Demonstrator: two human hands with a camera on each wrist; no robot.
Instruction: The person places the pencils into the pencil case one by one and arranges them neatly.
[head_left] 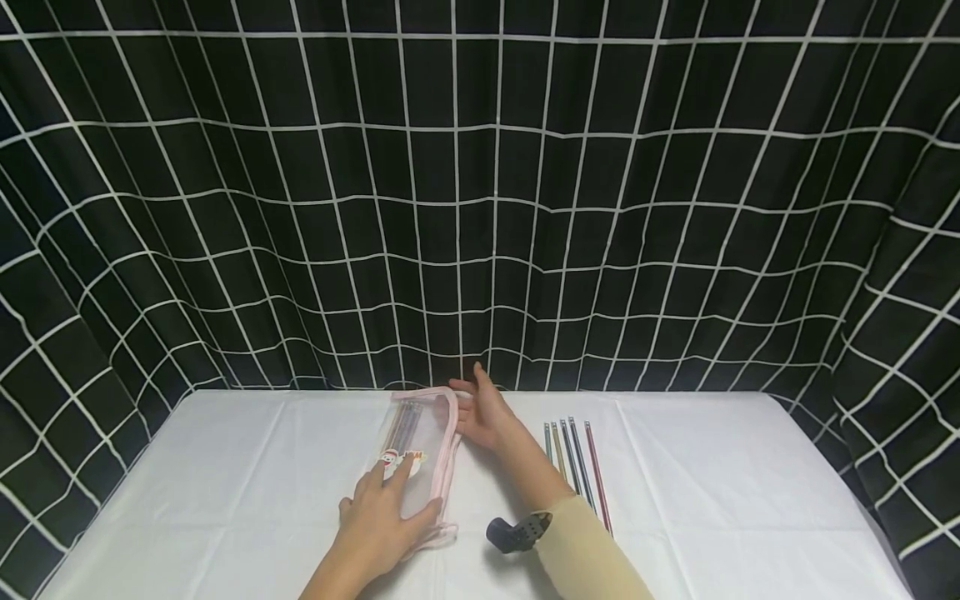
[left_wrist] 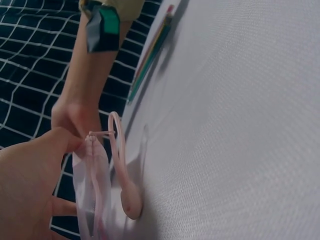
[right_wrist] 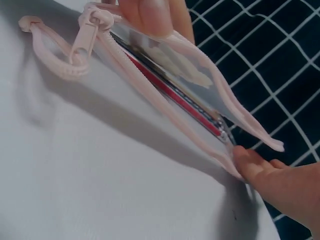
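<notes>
A clear, pink-edged zip pencil pouch [head_left: 420, 496] lies left of the table's middle, with several pencils [head_left: 402, 429] inside. My left hand [head_left: 378, 517] rests on its near part, fingers spread over the printed top and thumb at the zip edge. At the far right corner, my right hand [head_left: 486, 417] touches the pouch edge with its fingers, thumb pointing up. The right wrist view shows the zip mouth gaping, a red pencil [right_wrist: 172, 95] within and the pink zip pull [right_wrist: 86, 40] at the near end.
Several loose pencils [head_left: 576, 458] lie side by side to the right of the pouch, partly behind my right forearm. A pink wrist loop [left_wrist: 130, 197] hangs from the pouch's near end. White cloth [head_left: 712, 483] covers the table, and a black gridded curtain [head_left: 517, 167] stands behind it.
</notes>
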